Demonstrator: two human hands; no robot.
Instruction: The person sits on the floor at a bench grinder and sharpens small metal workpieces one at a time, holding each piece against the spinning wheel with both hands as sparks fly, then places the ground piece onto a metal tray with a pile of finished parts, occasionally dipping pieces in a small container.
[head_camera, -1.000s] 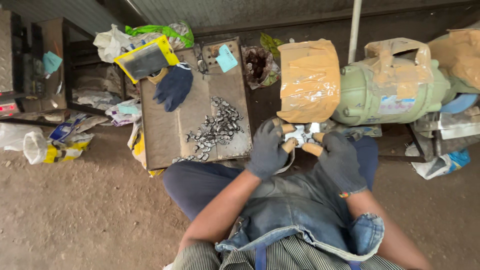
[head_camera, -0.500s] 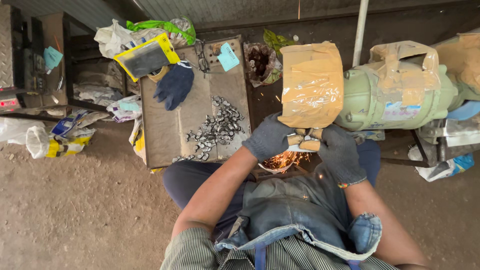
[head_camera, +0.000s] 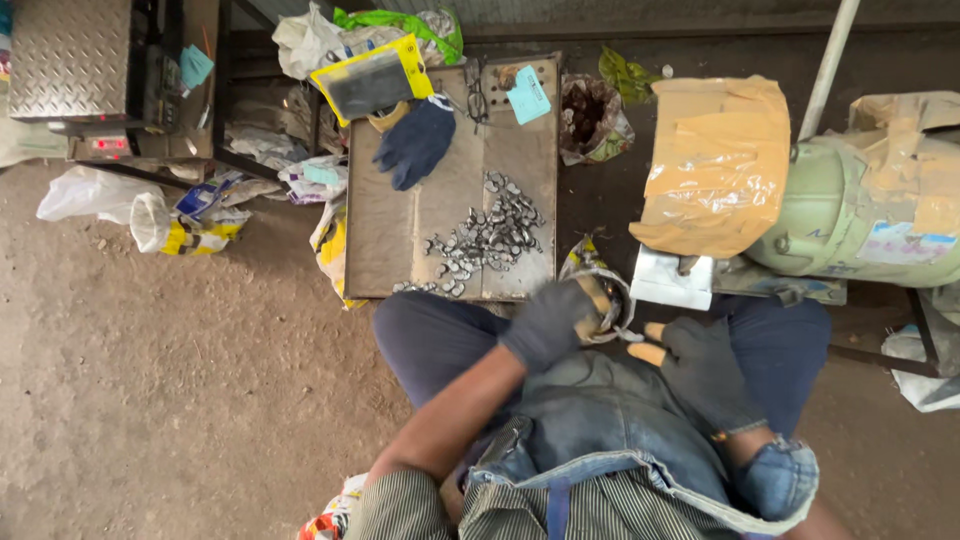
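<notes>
My left hand (head_camera: 548, 322), in a dark glove, is curled at the mouth of a small crumpled bag (head_camera: 603, 287) on my lap, its fingertips hidden inside. My right hand (head_camera: 700, 368), also gloved with tan fingertips, rests on my right thigh with fingers stretched towards the bag and nothing visible in it. Just above both hands is the white tool rest (head_camera: 670, 280) of a bench grinder, whose wheel is covered by a taped cardboard guard (head_camera: 715, 165). Its green motor body (head_camera: 870, 215) lies to the right.
A flat metal tray (head_camera: 400, 240) to the left holds a heap of small metal pieces (head_camera: 488, 238), a spare dark glove (head_camera: 415, 140) and a blue card (head_camera: 527, 95). Plastic bags (head_camera: 150, 215) and litter lie on the dirt floor at left. A white pole (head_camera: 828, 65) rises behind the grinder.
Both hands have pulled back from the grinder wheel, and the sparks seen half a second ago are gone. My left hand has dropped to the bag; my right hand has dropped to my thigh.
</notes>
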